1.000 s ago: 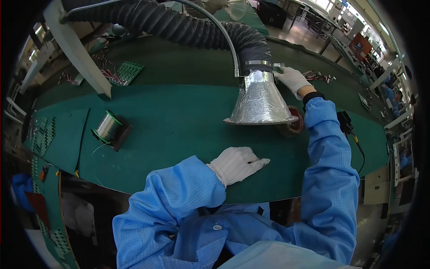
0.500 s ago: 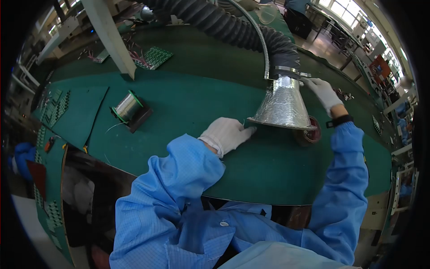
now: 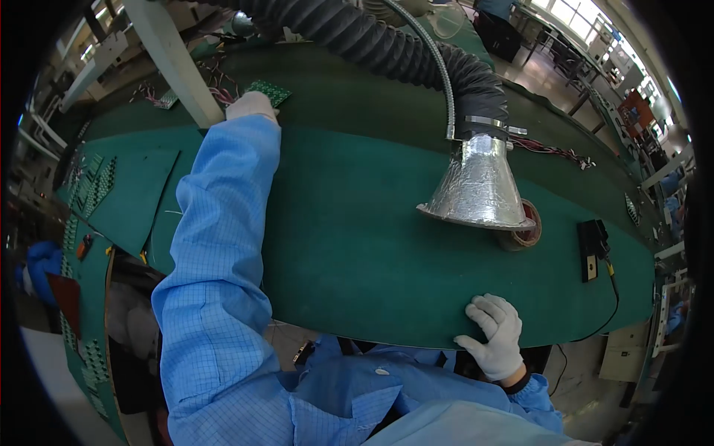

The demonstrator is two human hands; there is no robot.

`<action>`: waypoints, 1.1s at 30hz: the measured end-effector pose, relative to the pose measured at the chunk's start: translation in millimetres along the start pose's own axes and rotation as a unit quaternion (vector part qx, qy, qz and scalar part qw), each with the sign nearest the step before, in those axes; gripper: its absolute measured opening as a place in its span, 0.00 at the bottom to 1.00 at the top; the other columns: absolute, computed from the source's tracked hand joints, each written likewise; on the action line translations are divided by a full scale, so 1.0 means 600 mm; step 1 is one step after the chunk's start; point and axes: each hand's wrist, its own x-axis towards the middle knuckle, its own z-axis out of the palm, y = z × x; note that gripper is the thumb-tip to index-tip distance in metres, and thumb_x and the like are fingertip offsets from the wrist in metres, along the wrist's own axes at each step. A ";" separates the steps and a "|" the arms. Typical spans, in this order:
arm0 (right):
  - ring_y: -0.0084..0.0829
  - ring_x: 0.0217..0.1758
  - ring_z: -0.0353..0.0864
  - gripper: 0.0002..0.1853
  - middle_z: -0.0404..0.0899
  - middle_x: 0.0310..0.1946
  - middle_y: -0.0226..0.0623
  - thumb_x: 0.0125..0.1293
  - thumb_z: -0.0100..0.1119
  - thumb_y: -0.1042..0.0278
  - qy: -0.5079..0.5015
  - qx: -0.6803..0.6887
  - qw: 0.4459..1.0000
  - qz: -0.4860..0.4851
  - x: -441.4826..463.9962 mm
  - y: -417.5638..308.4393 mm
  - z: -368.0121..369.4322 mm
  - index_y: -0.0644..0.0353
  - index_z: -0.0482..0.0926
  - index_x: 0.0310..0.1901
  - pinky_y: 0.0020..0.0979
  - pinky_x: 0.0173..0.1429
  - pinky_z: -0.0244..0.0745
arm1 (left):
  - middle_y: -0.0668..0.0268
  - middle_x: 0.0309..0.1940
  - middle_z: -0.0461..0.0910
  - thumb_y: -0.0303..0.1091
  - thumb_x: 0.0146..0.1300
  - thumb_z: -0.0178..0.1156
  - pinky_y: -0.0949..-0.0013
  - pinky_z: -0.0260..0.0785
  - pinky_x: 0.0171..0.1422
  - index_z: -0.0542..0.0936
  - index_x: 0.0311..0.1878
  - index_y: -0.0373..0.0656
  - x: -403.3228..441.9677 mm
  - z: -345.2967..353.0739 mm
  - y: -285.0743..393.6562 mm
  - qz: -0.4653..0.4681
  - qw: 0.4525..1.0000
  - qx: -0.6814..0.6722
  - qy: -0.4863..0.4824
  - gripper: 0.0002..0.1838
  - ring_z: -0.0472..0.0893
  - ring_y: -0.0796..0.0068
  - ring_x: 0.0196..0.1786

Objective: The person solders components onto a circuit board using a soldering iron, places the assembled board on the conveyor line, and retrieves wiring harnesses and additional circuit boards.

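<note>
My left hand, in a white glove, is stretched far out to the back left. It is at the near edge of a green circuit board panel; its fingers are mostly hidden, so whether it grips the panel does not show. Red and white wires lie just left of it. My right hand, also gloved in white, is at the front edge of the green mat with fingers apart and nothing held.
A foil-covered fume hood hangs from a black flexible duct over the mat. Behind its rim stands a round brown container. A black holder with a cable sits at the right. A pale post rises beside my left hand.
My left hand has moved from mid-mat to the circuit board panel at the back left, its sleeve now hiding the solder spool. My right hand has left the hood's collar for the front edge.
</note>
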 end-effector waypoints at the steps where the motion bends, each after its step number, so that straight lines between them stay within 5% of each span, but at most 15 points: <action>1: 0.46 0.54 0.82 0.27 0.84 0.48 0.40 0.46 0.79 0.52 0.010 -0.034 0.999 0.005 0.000 -0.005 0.013 0.57 0.83 0.46 0.45 0.59 0.75 | 0.54 0.55 0.85 0.58 0.64 0.68 0.56 0.77 0.61 0.85 0.54 0.39 -0.003 -0.009 -0.002 -0.013 1.000 -0.004 -0.024 0.30 0.85 0.54 0.58; 5: 0.42 0.53 0.82 0.20 0.84 0.47 0.36 0.49 0.77 0.58 0.038 -0.026 0.998 0.052 0.025 -0.018 0.025 0.56 0.84 0.42 0.45 0.58 0.75 | 0.56 0.56 0.85 0.62 0.60 0.70 0.55 0.75 0.64 0.85 0.56 0.41 0.004 -0.011 -0.003 -0.046 0.998 -0.005 -0.045 0.34 0.84 0.53 0.60; 11: 0.40 0.51 0.84 0.12 0.86 0.46 0.34 0.53 0.74 0.65 0.072 0.012 0.996 0.058 0.021 -0.008 0.033 0.54 0.86 0.40 0.43 0.57 0.77 | 0.55 0.51 0.87 0.53 0.61 0.73 0.57 0.78 0.60 0.87 0.52 0.43 0.046 0.028 -0.007 -0.002 0.999 0.053 -0.010 0.26 0.85 0.54 0.57; 16: 0.40 0.51 0.84 0.10 0.86 0.45 0.34 0.55 0.72 0.66 0.093 0.026 0.993 0.066 0.018 0.000 0.035 0.55 0.86 0.39 0.42 0.56 0.78 | 0.46 0.48 0.86 0.38 0.73 0.59 0.52 0.79 0.57 0.84 0.45 0.37 0.042 0.045 0.010 0.047 0.991 -0.041 0.119 0.13 0.86 0.47 0.53; 19: 0.40 0.51 0.84 0.09 0.86 0.45 0.34 0.55 0.72 0.68 0.097 0.036 0.993 0.064 0.018 0.001 0.035 0.56 0.86 0.39 0.42 0.56 0.78 | 0.45 0.47 0.86 0.37 0.74 0.56 0.52 0.79 0.57 0.83 0.48 0.37 0.046 0.054 0.038 0.090 0.983 -0.076 0.138 0.13 0.86 0.45 0.52; 24: 0.39 0.49 0.85 0.08 0.86 0.44 0.34 0.55 0.71 0.69 0.109 0.020 0.993 0.049 0.023 -0.005 0.041 0.56 0.86 0.38 0.41 0.55 0.79 | 0.50 0.56 0.84 0.61 0.64 0.66 0.53 0.77 0.61 0.85 0.51 0.39 -0.031 -0.013 0.053 -0.009 0.997 -0.035 0.073 0.31 0.84 0.50 0.57; 27: 0.38 0.48 0.85 0.08 0.86 0.43 0.33 0.55 0.71 0.69 0.110 0.002 0.992 0.063 0.021 -0.007 0.037 0.56 0.86 0.38 0.41 0.54 0.79 | 0.54 0.57 0.85 0.54 0.68 0.65 0.53 0.75 0.65 0.86 0.56 0.44 -0.014 -0.005 0.037 -0.004 1.000 -0.006 -0.017 0.24 0.83 0.52 0.61; 33: 0.37 0.49 0.84 0.08 0.86 0.44 0.33 0.56 0.70 0.69 0.102 0.023 0.992 0.064 0.021 0.003 0.032 0.56 0.86 0.39 0.40 0.54 0.79 | 0.50 0.50 0.86 0.41 0.74 0.58 0.51 0.76 0.60 0.87 0.50 0.42 0.053 0.060 0.036 0.057 0.997 0.036 0.041 0.15 0.84 0.50 0.57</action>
